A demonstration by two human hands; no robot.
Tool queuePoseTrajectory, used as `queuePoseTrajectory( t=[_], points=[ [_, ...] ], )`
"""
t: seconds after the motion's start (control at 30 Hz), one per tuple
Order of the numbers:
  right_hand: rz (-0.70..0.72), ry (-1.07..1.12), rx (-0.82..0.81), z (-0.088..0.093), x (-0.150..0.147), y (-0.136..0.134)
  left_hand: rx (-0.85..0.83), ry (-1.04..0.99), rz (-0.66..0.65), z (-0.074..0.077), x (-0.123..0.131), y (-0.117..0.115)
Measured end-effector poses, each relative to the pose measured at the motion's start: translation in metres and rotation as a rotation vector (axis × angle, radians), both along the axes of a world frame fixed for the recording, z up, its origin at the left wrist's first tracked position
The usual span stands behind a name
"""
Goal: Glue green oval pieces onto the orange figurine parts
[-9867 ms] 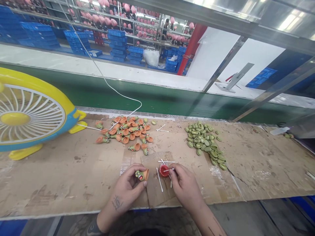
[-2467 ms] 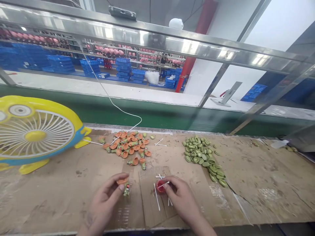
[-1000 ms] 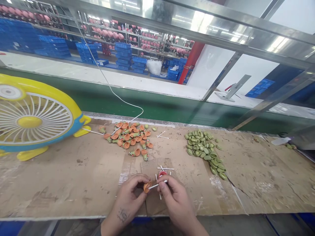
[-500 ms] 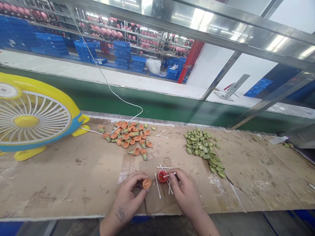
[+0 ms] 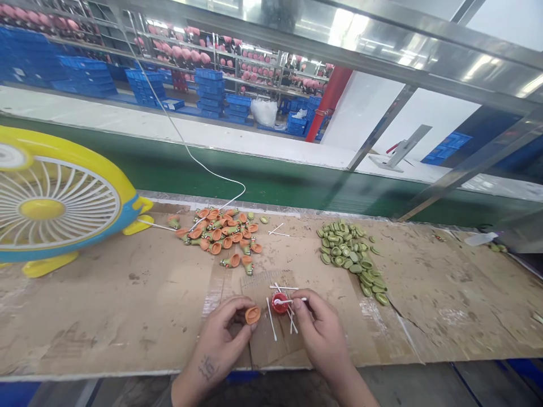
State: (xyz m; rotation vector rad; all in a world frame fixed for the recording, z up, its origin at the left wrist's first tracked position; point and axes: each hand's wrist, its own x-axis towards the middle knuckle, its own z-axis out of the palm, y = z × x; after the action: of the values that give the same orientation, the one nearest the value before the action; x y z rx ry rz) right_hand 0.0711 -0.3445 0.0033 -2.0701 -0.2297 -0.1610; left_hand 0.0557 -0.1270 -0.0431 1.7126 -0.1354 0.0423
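Between the thumb and fingers of my left hand (image 5: 224,333) is a small orange hollow piece (image 5: 253,315), its open side turned up. My right hand (image 5: 320,328) pinches a cotton swab (image 5: 292,301), whose far tip lies over the mouth of a small red pot (image 5: 280,308). Whether the tip touches the contents I cannot tell. Several loose swabs lie round the pot, one of them a white swab (image 5: 272,320) between the pot and my left hand. All this rests on a piece of cardboard (image 5: 271,353).
Beyond my hands lies a heap of orange-and-green pieces (image 5: 227,232). To its right is a pile of green oval pieces (image 5: 348,251). A yellow fan (image 5: 63,206) stands at the left, its white cable (image 5: 212,172) running over the green ledge. Two crossed swabs (image 5: 279,230) lie between the piles.
The swab in my right hand has shifted slightly left, its tip now farther over the red pot. My left hand and the orange piece have barely moved.
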Motion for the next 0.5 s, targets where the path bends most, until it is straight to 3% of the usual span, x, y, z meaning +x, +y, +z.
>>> queuePoseTrajectory(
  t=[0.2, 0.5],
  points=[
    [0.085, 0.055, 0.141, 0.002, -0.011, 0.015, -0.006, 0.019, -0.027, 0.005, -0.001, -0.001],
    [0.157, 0.004, 0.07, 0.003, -0.009, 0.025, 0.005, 0.022, -0.023, 0.002, -0.002, 0.0]
  ],
)
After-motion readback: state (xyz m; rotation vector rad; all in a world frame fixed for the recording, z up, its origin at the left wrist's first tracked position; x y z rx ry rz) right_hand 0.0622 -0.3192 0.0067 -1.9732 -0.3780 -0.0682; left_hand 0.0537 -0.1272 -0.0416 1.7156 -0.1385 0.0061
